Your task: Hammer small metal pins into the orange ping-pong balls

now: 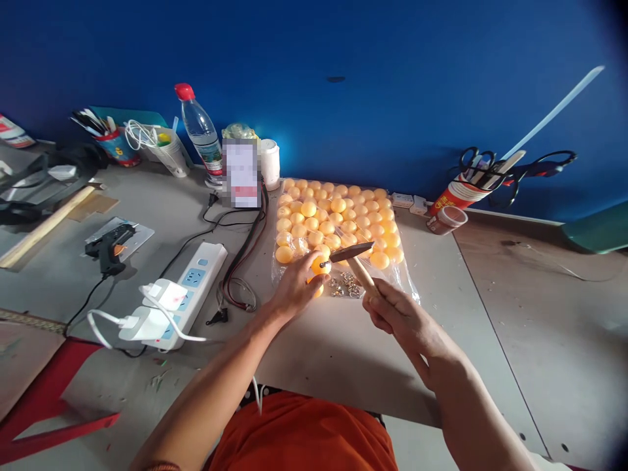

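The left hand grasps one orange ball between fingers and thumb, with one small metal piece at the ball's side. A second ball shows by that thumb; whether it is gripped, I cannot tell. The right hand is closed round the handle of one hammer, its head just beside the first ball. Between the hands lie metal bits, too small to count. Beyond both sit dozens of balls. Left of the left hand are one power strip and one glue gun.
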`<state>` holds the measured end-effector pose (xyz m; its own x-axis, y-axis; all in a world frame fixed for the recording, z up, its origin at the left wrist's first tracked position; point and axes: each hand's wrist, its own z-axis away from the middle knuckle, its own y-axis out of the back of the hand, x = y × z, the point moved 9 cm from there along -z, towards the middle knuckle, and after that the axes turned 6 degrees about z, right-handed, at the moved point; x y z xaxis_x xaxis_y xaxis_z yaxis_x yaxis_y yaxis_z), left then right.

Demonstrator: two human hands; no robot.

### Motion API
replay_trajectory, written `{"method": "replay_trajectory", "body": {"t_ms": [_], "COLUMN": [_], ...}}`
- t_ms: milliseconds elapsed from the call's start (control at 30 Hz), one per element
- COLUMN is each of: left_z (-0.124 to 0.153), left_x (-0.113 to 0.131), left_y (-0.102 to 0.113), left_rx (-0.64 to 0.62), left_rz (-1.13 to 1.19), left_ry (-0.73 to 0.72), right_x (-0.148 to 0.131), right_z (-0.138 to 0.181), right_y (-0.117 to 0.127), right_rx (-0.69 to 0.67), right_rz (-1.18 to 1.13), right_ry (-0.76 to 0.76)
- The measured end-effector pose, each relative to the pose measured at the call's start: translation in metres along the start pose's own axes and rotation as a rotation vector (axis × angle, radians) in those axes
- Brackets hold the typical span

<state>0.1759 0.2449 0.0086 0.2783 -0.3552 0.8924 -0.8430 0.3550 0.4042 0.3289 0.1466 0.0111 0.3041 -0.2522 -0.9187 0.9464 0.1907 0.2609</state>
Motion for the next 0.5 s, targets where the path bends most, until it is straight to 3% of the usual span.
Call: {"method": "replay_trajectory", "body": {"t_ms": [367,500], "left_z": [-0.0005,-0.0008], "left_x": [-0.0041,-0.0047], "left_y": [-0.0015,-0.0008], "left_rx": [-0.014,-0.010], "left_rz": [-0.012,-0.011], "left_ry": [0.004,0.025], "right_x": [0.0025,0.0018], "right_z": [0.0024,0.0026], "right_y": [-0.0022,0.0001], "right_rx": [-0.018,-0.003], "right_rz": [0.211,0.138], "right_ry": [-0.014,0.005]}}
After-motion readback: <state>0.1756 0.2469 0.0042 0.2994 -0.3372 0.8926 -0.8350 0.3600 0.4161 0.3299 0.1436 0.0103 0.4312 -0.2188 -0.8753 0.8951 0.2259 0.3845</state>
